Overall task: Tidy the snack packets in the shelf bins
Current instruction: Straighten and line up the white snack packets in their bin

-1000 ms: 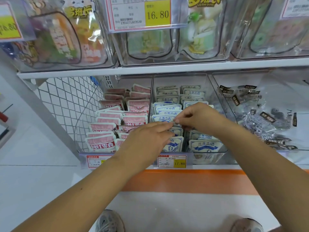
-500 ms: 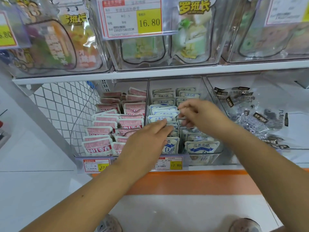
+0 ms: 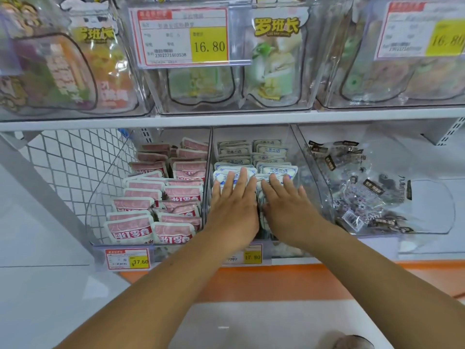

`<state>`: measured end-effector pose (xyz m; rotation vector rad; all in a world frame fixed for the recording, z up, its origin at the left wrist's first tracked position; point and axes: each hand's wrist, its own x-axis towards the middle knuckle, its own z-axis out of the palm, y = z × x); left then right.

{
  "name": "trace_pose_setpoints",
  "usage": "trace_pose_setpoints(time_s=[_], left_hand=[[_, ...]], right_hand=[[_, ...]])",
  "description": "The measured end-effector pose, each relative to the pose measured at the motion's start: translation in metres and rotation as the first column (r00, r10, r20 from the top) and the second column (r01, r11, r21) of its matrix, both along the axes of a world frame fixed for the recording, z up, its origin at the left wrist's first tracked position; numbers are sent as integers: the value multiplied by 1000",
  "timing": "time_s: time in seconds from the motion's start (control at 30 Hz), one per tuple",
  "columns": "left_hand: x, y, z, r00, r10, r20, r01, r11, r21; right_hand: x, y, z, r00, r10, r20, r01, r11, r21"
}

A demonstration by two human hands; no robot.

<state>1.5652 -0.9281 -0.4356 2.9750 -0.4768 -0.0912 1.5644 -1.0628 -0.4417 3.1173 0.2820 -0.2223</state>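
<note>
The middle clear bin [image 3: 299,147] on the lower shelf holds two rows of white-and-blue snack packets [image 3: 275,170] standing on edge. My left hand [image 3: 235,205] lies flat, fingers spread, on top of the left row. My right hand [image 3: 286,205] lies flat beside it on the right row, pressing the packets down. Neither hand grips a packet. The front packets of both rows are hidden under my hands. The left bin [image 3: 100,202] holds pink-and-red packets [image 3: 151,195] in rough rows, some leaning.
The right bin [image 3: 432,222] holds a loose heap of clear packets with dark labels [image 3: 362,187]. Price tags [image 3: 127,258] hang on the bin fronts. Large snack bags fill clear bins on the upper shelf [image 3: 226,119]. A wire mesh panel [image 3: 75,167] closes the left side.
Both hands have opened from a pinch near the front packets and now lie flat on top of the white-and-blue rows, further into the bin. The camera has moved closer.
</note>
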Motion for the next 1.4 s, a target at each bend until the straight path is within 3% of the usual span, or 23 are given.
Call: trace_pose_setpoints(time_s=[0.13, 0.27, 0.4, 0.63, 0.8, 0.93, 1.03, 1.17, 1.27, 1.4], left_hand=[[3, 4, 4, 999, 26, 32, -23, 996, -87], [5, 5, 7, 998, 42, 43, -37, 994, -103], [5, 1, 0, 996, 45, 78, -42, 998, -36], [7, 5, -1, 998, 23, 66, -23, 1000, -2], [12, 4, -4, 998, 33, 59, -33, 999, 11], [10, 5, -1, 998, 48, 32, -47, 998, -42], [9, 4, 0, 997, 63, 46, -62, 998, -30], [11, 7, 3, 997, 73, 16, -73, 997, 24], [10, 10, 5, 998, 55, -7, -55, 998, 7], [4, 11, 8, 999, 30, 33, -26, 993, -118]], right_hand=[[13, -4, 24, 997, 66, 29, -68, 995, 72], [38, -29, 63, 951, 84, 299, -118, 988, 96], [63, -33, 71, 989, 116, 91, -122, 991, 60], [90, -34, 62, 985, 164, 51, -154, 974, -165], [84, -43, 56, 987, 123, 99, -114, 989, -90], [48, -33, 52, 938, 230, 258, -184, 964, -191], [13, -11, 47, 949, 309, 62, -290, 934, -208], [12, -14, 43, 972, 177, -154, -215, 936, -280], [12, -14, 46, 973, 153, -172, -198, 937, -288], [0, -18, 59, 973, 186, -140, -198, 977, -74]])
